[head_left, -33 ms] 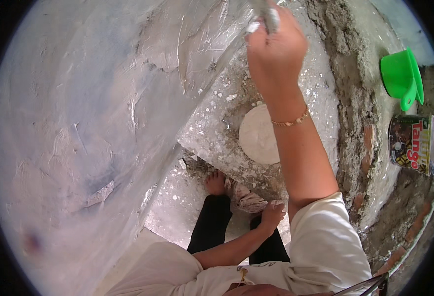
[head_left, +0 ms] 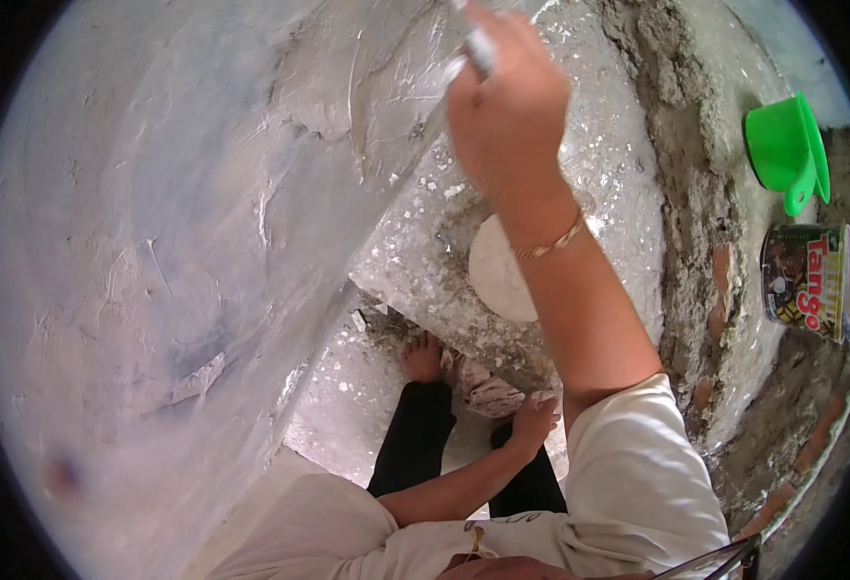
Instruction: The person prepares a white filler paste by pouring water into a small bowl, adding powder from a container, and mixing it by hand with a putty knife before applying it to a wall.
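Note:
My right hand [head_left: 510, 101] is raised at the top of the view, fingers closed around the whitish, smeared handle of a tool [head_left: 480, 50]. The tool's working end is hidden or out of view. Beside the hand, to the left, rises a grey wall [head_left: 183, 193] with wet-looking, streaked plaster. My left hand [head_left: 538, 422] is low in the middle, at my right knee, beside a crumpled pinkish-grey thing [head_left: 488, 391]. Its fingers are partly hidden, so I cannot tell whether they hold anything. Under my right forearm lies a pale round thing [head_left: 500, 271], partly covered.
White flecks cover the grey ledge [head_left: 415, 242]. A rough, crumbling masonry band [head_left: 686, 193] runs down the right side. Beyond it are a green plastic dipper [head_left: 783, 145] and a printed tub [head_left: 802, 280]. My bare foot [head_left: 422, 358] stands near the wall's base.
My right hand has moved left and slightly down with the tool, nearer the plastered wall. More of the ledge shows to its right. My left hand has stayed in place.

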Motion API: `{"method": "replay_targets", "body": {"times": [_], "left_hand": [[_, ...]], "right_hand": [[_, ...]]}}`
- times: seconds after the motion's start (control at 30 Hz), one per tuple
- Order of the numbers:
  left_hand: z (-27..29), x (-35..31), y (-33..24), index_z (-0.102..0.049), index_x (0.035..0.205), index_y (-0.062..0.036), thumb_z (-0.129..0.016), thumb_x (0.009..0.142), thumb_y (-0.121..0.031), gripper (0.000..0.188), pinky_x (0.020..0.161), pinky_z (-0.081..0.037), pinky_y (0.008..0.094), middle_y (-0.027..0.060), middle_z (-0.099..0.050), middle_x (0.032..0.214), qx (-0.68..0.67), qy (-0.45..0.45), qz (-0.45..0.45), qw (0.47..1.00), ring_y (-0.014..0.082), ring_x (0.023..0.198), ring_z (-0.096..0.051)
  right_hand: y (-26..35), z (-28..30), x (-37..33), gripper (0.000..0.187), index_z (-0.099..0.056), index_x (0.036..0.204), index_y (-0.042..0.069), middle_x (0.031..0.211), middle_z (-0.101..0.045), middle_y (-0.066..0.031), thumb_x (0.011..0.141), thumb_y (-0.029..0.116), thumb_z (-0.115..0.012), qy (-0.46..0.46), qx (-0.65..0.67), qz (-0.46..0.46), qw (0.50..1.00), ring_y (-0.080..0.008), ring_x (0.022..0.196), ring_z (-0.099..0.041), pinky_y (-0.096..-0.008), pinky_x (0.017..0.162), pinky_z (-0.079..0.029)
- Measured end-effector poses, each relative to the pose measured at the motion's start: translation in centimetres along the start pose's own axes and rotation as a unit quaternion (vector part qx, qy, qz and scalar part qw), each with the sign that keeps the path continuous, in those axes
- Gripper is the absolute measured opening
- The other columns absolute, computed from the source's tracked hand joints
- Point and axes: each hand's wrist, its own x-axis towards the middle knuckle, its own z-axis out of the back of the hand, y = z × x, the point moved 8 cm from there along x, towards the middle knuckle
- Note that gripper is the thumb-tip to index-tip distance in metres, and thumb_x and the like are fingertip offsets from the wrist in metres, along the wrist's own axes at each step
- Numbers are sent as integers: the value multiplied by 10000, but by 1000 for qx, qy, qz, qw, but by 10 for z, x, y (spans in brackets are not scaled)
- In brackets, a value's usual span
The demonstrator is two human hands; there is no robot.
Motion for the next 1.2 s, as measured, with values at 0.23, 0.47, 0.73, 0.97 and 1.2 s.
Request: {"method": "replay_targets", "body": {"times": [0.23, 0.47, 0.73, 0.97, 1.2], "left_hand": [[13, -5, 5, -432, 1169, -35, -553, 855, -203, 376, 637, -484, 290, 104, -576, 989, -72, -34, 49, 996, 184, 772, -607], [2, -13, -4, -431, 1180, -36, -550, 857, -218, 389, 653, -487, 302, 118, -580, 1033, -26, -17, 54, 998, 187, 777, -607], [7, -18, -14, -461, 1041, 6, -512, 892, -176, 241, 505, -397, 266, 26, -500, 765, -109, -72, 29, 991, 121, 608, -478], [11, -6, 7, -455, 1125, -19, -564, 860, -201, 339, 621, -483, 287, 102, -587, 988, -53, -16, 60, 997, 169, 747, -604], [12, -15, -20, -453, 1149, -45, -548, 876, -204, 330, 608, -475, 277, 74, -584, 950, 47, -51, 18, 997, 144, 751, -594]], "right_hand": [[-15, 11, -39, 333, -591, 1014, 79, 865, -594, -128, 705, -35, -547, 120, 99, -153, 976, -309, 739, -595, -388, 634, -491], [-66, -3, 0, 215, -565, 922, -51, 812, -609, -146, 760, -85, -427, -16, 171, -256, 951, -222, 766, -581, -325, 732, -462], [-69, 5, -84, 92, -593, 892, -7, 769, -601, -83, 866, 56, -530, 89, 238, -451, 856, -155, 535, -600, -276, 465, -465], [-148, -38, -105, 152, -621, 863, -27, 751, -646, -133, 804, 90, -542, 61, 191, -503, 841, -242, 610, -621, -341, 577, -481], [-91, -53, -116, 164, -628, 910, 12, 828, -624, -203, 803, 86, -529, 199, 112, -410, 883, -331, 750, -608, -390, 683, -474]]}}
